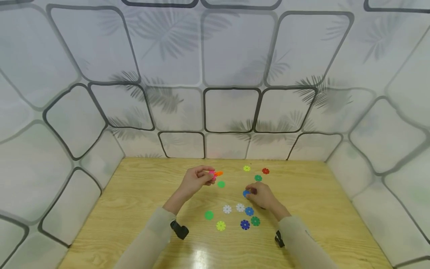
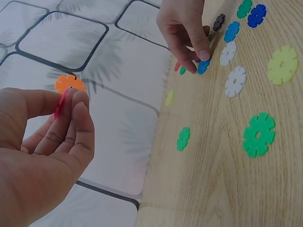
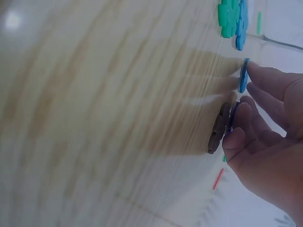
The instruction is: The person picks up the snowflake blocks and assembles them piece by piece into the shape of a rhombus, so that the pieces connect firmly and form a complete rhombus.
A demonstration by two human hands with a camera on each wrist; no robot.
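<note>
My left hand (image 1: 199, 177) pinches a pink notched plastic disc (image 2: 60, 105) between thumb and fingers, above the table. An orange notched disc (image 2: 70, 84) is joined to the pink one and sticks out past the fingertips. Low over the table, my right hand (image 1: 261, 194) has its thumb and finger at the edges of a blue notched disc (image 3: 244, 75). Its other fingers curl beside a dark purple disc (image 3: 232, 117) and a brown disc (image 3: 218, 128). Part of the blue disc is hidden by fingers in the head view.
On the wooden table (image 1: 134, 209) lie several flat discs: white (image 1: 227, 209), another blue (image 1: 249, 211), dark blue (image 1: 245, 224), green (image 1: 209, 215), yellow (image 1: 220, 225) and, farther back, red (image 1: 265, 171). A patterned cloth wall (image 1: 231, 112) encloses the back and sides.
</note>
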